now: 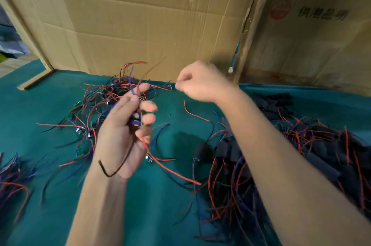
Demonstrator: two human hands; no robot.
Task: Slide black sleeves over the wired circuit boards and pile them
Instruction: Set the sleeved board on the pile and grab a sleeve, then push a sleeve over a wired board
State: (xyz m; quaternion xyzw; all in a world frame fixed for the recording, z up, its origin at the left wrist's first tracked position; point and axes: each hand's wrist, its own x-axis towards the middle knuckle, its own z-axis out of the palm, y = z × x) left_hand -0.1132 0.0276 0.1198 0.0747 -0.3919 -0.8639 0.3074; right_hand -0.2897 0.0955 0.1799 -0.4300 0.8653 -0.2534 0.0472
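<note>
Above green cloth (170,215), left hand (124,131) grips a wired board (137,120); right hand (197,83) fisted, contents unclear.

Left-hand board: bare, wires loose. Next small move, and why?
Probably reach the right hand, curled and apparently empty, to the loose sleeves at far right: the left hand grips a board with no sleeve on it.

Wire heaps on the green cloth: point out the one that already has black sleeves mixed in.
The heap on the right, under the right forearm: black sleeves lie among its wires. The back-left heap shows bare green boards.
</note>
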